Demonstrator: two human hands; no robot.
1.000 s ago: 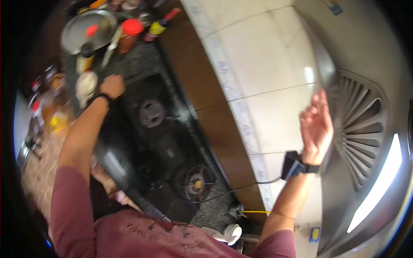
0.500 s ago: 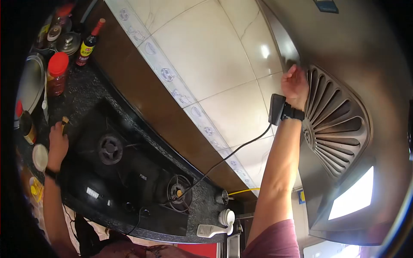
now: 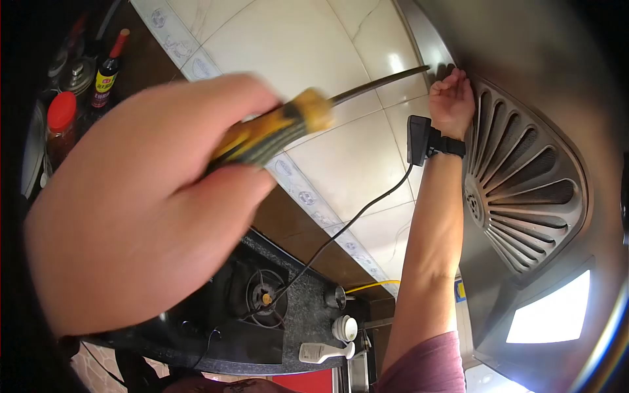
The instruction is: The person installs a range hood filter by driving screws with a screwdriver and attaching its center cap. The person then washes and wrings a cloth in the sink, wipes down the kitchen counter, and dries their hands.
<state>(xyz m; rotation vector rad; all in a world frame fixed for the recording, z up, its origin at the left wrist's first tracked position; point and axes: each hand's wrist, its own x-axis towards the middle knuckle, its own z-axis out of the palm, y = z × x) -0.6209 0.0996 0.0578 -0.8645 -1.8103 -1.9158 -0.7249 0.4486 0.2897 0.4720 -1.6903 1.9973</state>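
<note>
My left hand (image 3: 144,190), large and close to the camera, is closed around the yellow-and-black handle of a screwdriver (image 3: 275,131). Its dark shaft points up and right, the tip appearing near the range hood's edge and the fingers of my right hand. My right hand (image 3: 452,105) is raised beside the slotted hood grille (image 3: 524,190), palm towards me and fingers curled at the hood's metal edge (image 3: 429,46). What those fingers grip, if anything, is hidden. A black box (image 3: 417,141) with a cable is strapped to my right wrist.
Below lies a black gas stove with a burner (image 3: 266,298). A sauce bottle (image 3: 107,78) and a red-lidded jar (image 3: 62,118) stand at the left. A white bottle (image 3: 321,352), a white jar (image 3: 344,327) and a metal cup (image 3: 335,297) are on the counter's right end.
My left hand has come up from the counter's left side towards the camera and hood, bringing the screwdriver. My right hand stays by the hood; the view has shifted slightly.
</note>
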